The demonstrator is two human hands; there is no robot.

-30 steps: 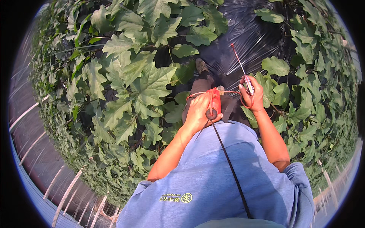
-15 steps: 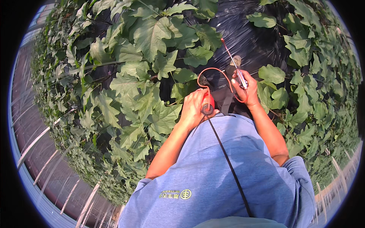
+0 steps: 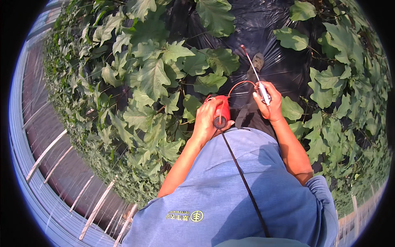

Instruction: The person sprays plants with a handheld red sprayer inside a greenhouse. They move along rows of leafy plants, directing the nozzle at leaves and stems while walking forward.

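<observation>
My left hand (image 3: 207, 122) grips a small red sprayer bottle (image 3: 221, 111) held against my front, with a black strap (image 3: 242, 181) running down over my blue shirt. A thin red hose (image 3: 238, 86) loops from the bottle up to a slim spray wand (image 3: 255, 72). My right hand (image 3: 269, 101) holds the wand by its white handle, its red-tipped end pointing up and away over black plastic ground sheeting (image 3: 263, 24). Big lobed green leaves (image 3: 154, 78) stand just left of the bottle.
Dense leafy plants (image 3: 123, 115) fill the left side, and more plants (image 3: 341, 94) line the right. My shoe (image 3: 258, 61) steps on the black sheeting between them. A curved greenhouse wall with pale bars (image 3: 45, 154) runs along the lower left.
The view has shifted along the row, with the leaves sliding past on the left. Both hands keep their grip; the wand stays raised in front of me and my foot has stepped forward.
</observation>
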